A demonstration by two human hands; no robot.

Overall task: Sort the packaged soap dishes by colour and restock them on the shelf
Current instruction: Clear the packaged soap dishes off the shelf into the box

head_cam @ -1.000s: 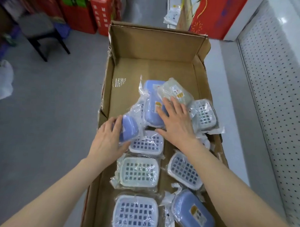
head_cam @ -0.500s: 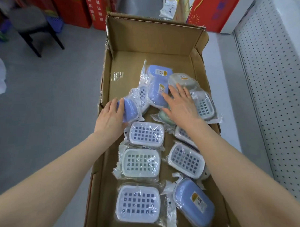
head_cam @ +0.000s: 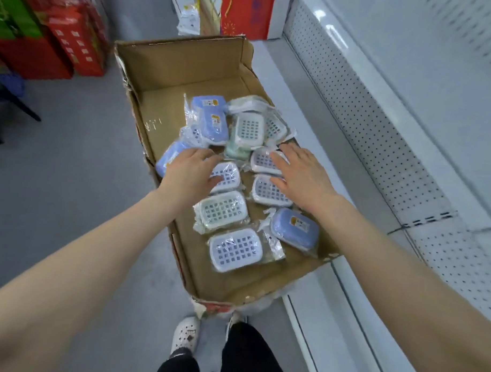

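Note:
An open cardboard box (head_cam: 187, 64) on the floor holds several plastic-wrapped soap dishes. Blue ones (head_cam: 213, 123) are piled at the back left, green ones (head_cam: 247, 130) at the back right, and more lie in two rows nearer me. My left hand (head_cam: 190, 172) is spread, with straight fingers, over a white-and-blue dish (head_cam: 228, 177). A blue dish (head_cam: 167, 159) leans on the box wall just beside that hand. My right hand (head_cam: 303, 175) lies flat and open over two dishes (head_cam: 267, 192) by the right wall. Neither hand grips anything.
A white pegboard shelf unit (head_cam: 380, 129) runs along the right, close to the box. Red cartons (head_cam: 71, 49) and a chair leg (head_cam: 16, 102) stand at the back left, with a red bag (head_cam: 244, 13) behind the box. My shoes (head_cam: 184, 336) are on the grey floor at the box's near end.
My left hand has let go of the blue dish and moved right over a white-and-blue one. My right hand has drawn back from the far pile to nearer dishes.

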